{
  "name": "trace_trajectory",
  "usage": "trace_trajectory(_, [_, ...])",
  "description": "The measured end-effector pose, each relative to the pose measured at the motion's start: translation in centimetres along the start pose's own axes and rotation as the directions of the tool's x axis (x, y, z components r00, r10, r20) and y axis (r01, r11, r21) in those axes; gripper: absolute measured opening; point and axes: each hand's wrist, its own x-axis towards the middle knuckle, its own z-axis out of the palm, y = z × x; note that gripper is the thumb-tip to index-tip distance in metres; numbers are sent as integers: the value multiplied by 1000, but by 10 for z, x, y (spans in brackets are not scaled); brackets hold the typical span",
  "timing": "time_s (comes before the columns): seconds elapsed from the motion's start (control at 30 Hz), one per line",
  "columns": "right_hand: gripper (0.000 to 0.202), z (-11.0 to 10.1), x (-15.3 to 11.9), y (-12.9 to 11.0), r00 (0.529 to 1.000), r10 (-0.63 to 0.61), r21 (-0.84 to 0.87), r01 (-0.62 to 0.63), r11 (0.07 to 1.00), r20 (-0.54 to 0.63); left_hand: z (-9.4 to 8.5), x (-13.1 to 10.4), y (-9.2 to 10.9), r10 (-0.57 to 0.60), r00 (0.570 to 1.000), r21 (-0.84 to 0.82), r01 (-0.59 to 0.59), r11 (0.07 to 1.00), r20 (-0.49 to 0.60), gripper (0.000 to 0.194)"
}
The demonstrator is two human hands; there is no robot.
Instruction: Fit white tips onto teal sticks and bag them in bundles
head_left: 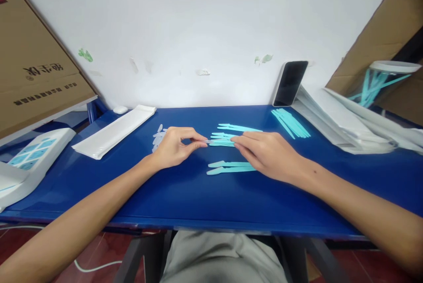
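Note:
My left hand (175, 146) pinches a small translucent blade cap (208, 141) between thumb and fingertips, at the tip of a turquoise eyebrow razor. The razor's other end is in the closed fingers of my right hand (267, 151); its handle is partly hidden among the razors beneath. More turquoise eyebrow razors (239, 127) lie on the blue table (185, 199) behind and below my hands. Two razors (231, 170) rest nearer to me, their right ends covered by my right hand. Beside my left hand is a loose pile of translucent caps (157, 137), partly hidden by that hand.
A bundle of turquoise razors (291, 123) lies at the back right, before a leaning phone (291, 84). White plastic bags (350, 120) and a tub of turquoise sticks (395, 67) are farther right. At left are a white packet (115, 131), a white device (39, 155) and a cardboard box (36, 54).

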Motion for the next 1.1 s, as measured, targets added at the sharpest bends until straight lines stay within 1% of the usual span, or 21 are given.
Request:
trace_trajectory(0.17, [32, 0, 0, 0, 1000, -4, -21, 4, 1000, 16, 0, 0, 2, 26, 1000, 11, -26, 1000, 0, 15])
trace_trajectory(0.3, [30, -2, -1, -1, 999, -32, -76, 30, 997, -19, 0, -1, 7, 38, 999, 24, -37, 999, -17, 13])
trace_trajectory(0.4, [29, -3, -3, -2, 998, -40, -104, 36, 994, -41, 1, 0, 11, -2, 999, -1, 2, 1000, -47, 13])
trace_trajectory(0.53, [29, -1, -3, -8, 997, -21, -101, 13, 995, -72, 6, 3, 16, -74, 993, -93, 65, 994, -90, 14])
trace_trajectory(0.63, [28, 2, 0, -16, 998, -3, -103, -3, 995, -61, 13, 5, 20, -86, 995, -144, 78, 986, -56, 18])
trace_trajectory(0.7, [29, 4, 2, -19, 999, 16, -105, -21, 994, -42, 18, 5, 23, -89, 996, -140, 84, 987, -32, 21])
trace_trajectory(0.77, [31, 4, 3, -19, 999, 22, -88, -25, 996, -29, 20, 5, 24, -69, 997, -97, 66, 993, -23, 23])
trace_trajectory(0.83, [32, 3, 2, -16, 1000, 19, -57, -19, 998, -11, 18, 5, 21, -6, 1000, -20, 6, 1000, 4, 25])
trace_trajectory(0.9, [32, 1, 1, -11, 1000, 19, -29, -19, 999, 21, 12, 6, 14, 60, 997, 104, -65, 992, 48, 28])
trace_trajectory(0.97, [32, 1, -1, -6, 998, 13, -11, -12, 1000, 67, 1, 6, 2, 69, 996, 288, -85, 954, 64, 35])
trace_trajectory(1.03, [32, 2, -3, -2, 993, -9, 3, 9, 1000, 118, -12, 6, -12, 14, 999, 441, -29, 897, 37, 48])
trace_trajectory(1.1, [33, 4, -5, 0, 987, -30, 22, 27, 999, 159, -25, 4, -27, -95, 995, 476, 91, 875, -16, 54])
